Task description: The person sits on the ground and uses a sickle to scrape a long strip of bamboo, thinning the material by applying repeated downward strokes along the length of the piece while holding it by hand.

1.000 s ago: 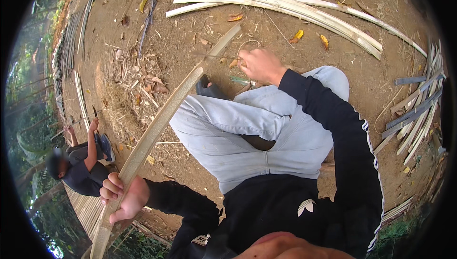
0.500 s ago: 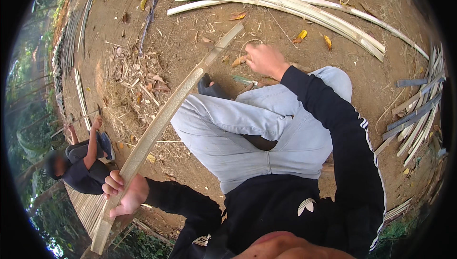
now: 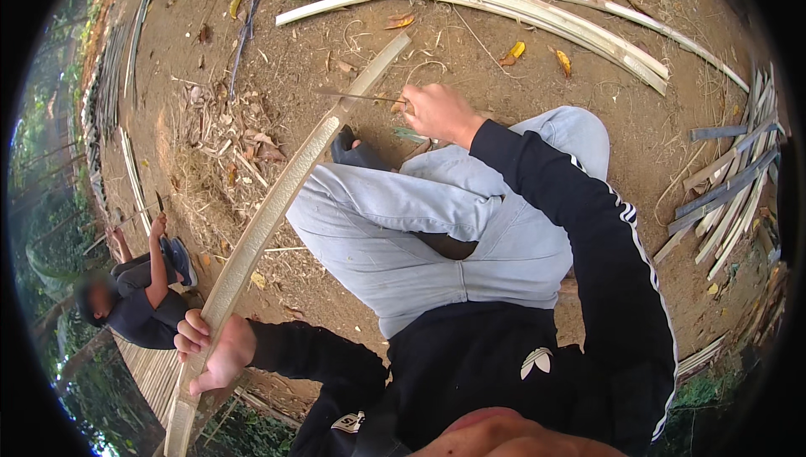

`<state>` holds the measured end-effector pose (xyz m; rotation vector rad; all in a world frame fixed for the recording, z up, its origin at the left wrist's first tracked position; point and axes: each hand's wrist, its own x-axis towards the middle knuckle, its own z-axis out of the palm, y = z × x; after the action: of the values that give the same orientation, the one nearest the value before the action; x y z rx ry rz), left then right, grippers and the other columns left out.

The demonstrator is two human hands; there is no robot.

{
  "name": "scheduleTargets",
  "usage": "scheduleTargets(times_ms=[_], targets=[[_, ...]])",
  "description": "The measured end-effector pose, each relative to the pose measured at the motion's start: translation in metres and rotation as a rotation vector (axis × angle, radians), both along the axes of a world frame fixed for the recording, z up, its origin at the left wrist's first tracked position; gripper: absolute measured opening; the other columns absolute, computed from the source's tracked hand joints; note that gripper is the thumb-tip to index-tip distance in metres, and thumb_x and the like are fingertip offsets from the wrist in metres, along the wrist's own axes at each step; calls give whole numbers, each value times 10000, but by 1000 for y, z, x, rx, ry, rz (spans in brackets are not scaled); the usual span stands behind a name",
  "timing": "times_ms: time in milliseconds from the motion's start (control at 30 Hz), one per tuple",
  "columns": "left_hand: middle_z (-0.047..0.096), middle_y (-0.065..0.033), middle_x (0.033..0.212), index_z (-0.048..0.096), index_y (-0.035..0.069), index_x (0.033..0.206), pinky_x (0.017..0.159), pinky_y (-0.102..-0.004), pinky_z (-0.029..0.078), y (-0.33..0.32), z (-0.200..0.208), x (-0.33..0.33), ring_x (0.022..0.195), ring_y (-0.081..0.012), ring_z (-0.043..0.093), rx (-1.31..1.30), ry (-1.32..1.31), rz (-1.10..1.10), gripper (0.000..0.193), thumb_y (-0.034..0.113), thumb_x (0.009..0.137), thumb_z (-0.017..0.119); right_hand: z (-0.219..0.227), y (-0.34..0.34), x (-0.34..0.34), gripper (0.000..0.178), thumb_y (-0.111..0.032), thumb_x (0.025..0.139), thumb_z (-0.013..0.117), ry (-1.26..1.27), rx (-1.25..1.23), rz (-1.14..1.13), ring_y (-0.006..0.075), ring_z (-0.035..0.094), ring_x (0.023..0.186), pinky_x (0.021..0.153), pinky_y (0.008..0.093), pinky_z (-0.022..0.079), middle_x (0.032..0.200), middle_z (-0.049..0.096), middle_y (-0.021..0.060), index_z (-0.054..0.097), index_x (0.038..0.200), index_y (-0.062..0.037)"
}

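While the left hand [image 3: 211, 354] wraps closed around the near end of a long split bamboo strip [image 3: 277, 213], the strip slants away over the bare ground [image 3: 520, 96] past the bent knee. Farther up, the right hand [image 3: 438, 112] is clenched on a thin knife [image 3: 357, 97] whose blade touches the strip. Pale bamboo slats [image 3: 504, 3] lie beyond; another person [image 3: 134, 297] crouches at left.

people: two, the wearer and one seated co-worker [image 3: 134, 302] | bare hands of the wearer: two, left hand [image 3: 214, 352], right hand [image 3: 437, 112] | held bamboo strip [image 3: 277, 213]: one | knife [image 3: 361, 97]: one | pale split strips [image 3: 504, 3] at top: roughly four | strip pile [image 3: 730, 188] at right: too many to count
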<state>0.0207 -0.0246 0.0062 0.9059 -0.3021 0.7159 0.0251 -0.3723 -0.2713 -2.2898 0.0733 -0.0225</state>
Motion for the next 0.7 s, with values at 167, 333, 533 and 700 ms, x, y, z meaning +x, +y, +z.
scheduleTargets(times_ms=[167, 333, 533, 700], targets=[[371, 1, 641, 449, 90, 762, 525, -287, 289, 6, 0, 7, 543, -140, 316, 52, -32, -118, 768, 834, 803, 265, 3, 1, 1, 215, -237, 805, 611, -92, 37, 15, 389, 647, 670, 581, 469, 520, 691, 641, 194, 595, 872, -33], [374, 0, 638, 448, 91, 749, 528, -288, 289, -8, 6, 2, 547, -140, 319, 52, -29, -177, 762, 832, 802, 283, 14, -15, 6, 212, -234, 805, 606, 27, -79, -6, 389, 648, 672, 591, 484, 519, 696, 641, 194, 590, 870, -33], [365, -4, 638, 442, 83, 761, 538, -288, 284, -7, 0, -1, 550, -142, 312, -12, -42, -182, 766, 832, 801, 287, 4, -7, 2, 237, -241, 817, 595, 16, -52, -16, 375, 660, 679, 570, 480, 519, 701, 643, 200, 584, 904, -21], [338, 0, 634, 434, 81, 768, 540, -293, 284, 8, -4, -7, 550, -140, 299, 69, -34, -117, 760, 823, 812, 276, 17, -5, -8, 237, -236, 802, 609, 5, -120, 40, 362, 666, 682, 563, 463, 522, 709, 645, 197, 586, 902, -22]])
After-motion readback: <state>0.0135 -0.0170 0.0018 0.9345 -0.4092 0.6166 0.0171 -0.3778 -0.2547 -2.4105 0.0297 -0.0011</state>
